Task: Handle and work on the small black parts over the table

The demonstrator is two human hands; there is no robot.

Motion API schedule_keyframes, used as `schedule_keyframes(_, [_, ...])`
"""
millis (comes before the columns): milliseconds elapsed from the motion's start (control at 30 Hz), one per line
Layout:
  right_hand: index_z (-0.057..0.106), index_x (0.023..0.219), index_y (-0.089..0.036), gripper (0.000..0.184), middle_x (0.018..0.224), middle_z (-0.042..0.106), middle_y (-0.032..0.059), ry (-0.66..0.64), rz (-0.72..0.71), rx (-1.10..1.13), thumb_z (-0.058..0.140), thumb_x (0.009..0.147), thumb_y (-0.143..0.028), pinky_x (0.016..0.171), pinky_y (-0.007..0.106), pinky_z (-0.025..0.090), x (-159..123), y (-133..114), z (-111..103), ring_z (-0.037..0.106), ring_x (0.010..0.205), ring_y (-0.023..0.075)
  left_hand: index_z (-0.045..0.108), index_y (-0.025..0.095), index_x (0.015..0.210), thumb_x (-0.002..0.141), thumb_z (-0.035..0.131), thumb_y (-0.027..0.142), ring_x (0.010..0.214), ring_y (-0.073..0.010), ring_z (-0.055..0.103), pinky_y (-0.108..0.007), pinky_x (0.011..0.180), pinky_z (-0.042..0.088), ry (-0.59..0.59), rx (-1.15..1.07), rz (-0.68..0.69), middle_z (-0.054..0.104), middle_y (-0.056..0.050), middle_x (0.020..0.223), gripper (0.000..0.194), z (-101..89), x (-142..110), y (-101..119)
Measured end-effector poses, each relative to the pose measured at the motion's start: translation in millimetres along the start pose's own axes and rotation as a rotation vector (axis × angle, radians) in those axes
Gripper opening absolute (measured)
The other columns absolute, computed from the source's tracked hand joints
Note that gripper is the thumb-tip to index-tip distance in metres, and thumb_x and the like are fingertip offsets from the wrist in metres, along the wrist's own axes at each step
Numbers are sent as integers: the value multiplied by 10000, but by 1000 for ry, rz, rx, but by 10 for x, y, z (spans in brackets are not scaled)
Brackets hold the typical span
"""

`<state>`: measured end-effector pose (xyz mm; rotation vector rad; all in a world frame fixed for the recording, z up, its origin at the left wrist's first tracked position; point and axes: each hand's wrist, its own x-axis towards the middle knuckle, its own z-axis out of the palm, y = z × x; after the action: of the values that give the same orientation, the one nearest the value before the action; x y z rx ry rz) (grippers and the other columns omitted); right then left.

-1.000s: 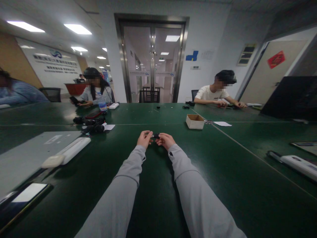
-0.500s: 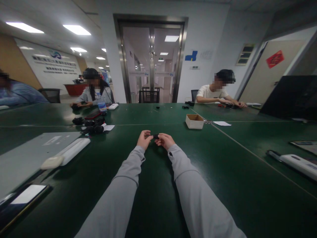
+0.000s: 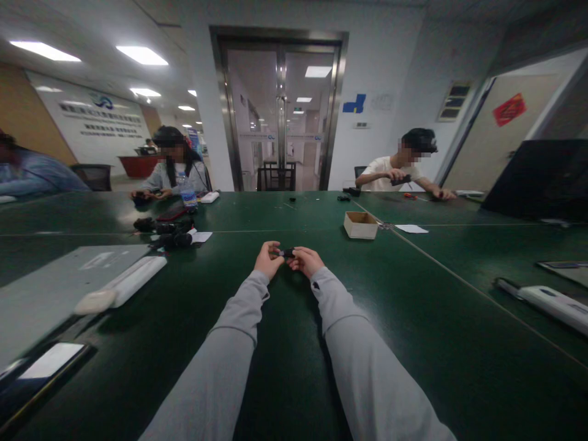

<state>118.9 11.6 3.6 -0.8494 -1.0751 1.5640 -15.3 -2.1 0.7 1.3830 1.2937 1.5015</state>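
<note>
Both my arms in grey sleeves reach forward over the dark green table (image 3: 413, 318). My left hand (image 3: 268, 260) and my right hand (image 3: 305, 261) meet at the middle, fingers pinched on a small black part (image 3: 288, 252) held between them just above the tabletop. What kind of part it is cannot be made out.
A small cardboard box (image 3: 361, 225) stands ahead to the right. A pile of black parts (image 3: 169, 234) lies ahead left, with a white bar-shaped device (image 3: 133, 279) and a phone (image 3: 43, 368) nearer on the left. Another white device (image 3: 551, 303) lies right. Other people sit at the far side.
My hands have stayed together on the small black part with only slight finger movement. The person at the far right has lifted a dark object in one hand.
</note>
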Motion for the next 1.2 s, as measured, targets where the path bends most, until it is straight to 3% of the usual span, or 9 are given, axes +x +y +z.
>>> schedule_keyframes(67, [488,839,-112,93,479,589,49,7,1,-3,509,755,-81,375,194,427,-1,-2,2,536,390,124,503,153,902,567,620,111,599,-68,502,-183,558,404,19,7,26,537,-1,768,357,0,-2,-6])
schedule_keyframes(200, [492,834,-114,93,480,589,48,-6,7,2,521,751,-85,379,194,431,3,2,-2,540,394,125,484,162,908,725,493,269,463,-74,433,-182,433,327,-38,7,-118,508,19,613,212,10,6,-29])
schedule_keyframes(367, [486,840,-111,90,490,595,60,-11,-2,3,501,757,-79,383,197,434,2,6,-8,548,403,131,481,166,887,613,557,133,489,-62,436,-168,451,317,-8,-21,-49,491,41,627,286,10,19,-26])
schedule_keyframes(467, [480,848,-109,98,487,592,61,-11,7,-2,494,759,-71,382,195,432,-3,1,-4,545,400,130,483,161,849,712,494,247,426,-66,392,-179,428,303,-16,-30,-133,474,44,542,162,14,16,-5])
schedule_keyframes(633, [483,860,-103,100,495,596,67,-3,1,-12,486,766,-70,387,194,434,-4,-10,-2,545,402,127,484,169,904,672,528,174,462,-63,437,-160,417,303,-11,-39,-104,493,42,589,235,15,9,0])
schedule_keyframes(800, [485,854,-104,101,488,589,57,-16,9,-2,486,761,-67,387,192,434,-9,-13,-4,545,401,126,472,167,905,787,431,331,374,-63,389,-169,371,281,-58,8,-144,475,45,515,206,5,9,-9])
schedule_keyframes(967, [481,850,-109,98,487,595,65,-19,-3,-11,470,763,-67,387,193,431,-14,-5,-3,545,404,128,482,173,932,681,526,170,456,-65,458,-156,387,314,-54,-31,-130,501,41,604,255,-6,22,-10])
schedule_keyframes(1200, [491,847,-109,101,490,595,60,-29,3,-18,476,756,-68,389,192,429,-9,-5,-9,540,403,122,489,175,897,753,417,260,313,-61,345,-166,347,255,-84,-51,-124,448,67,438,181,4,29,-23])
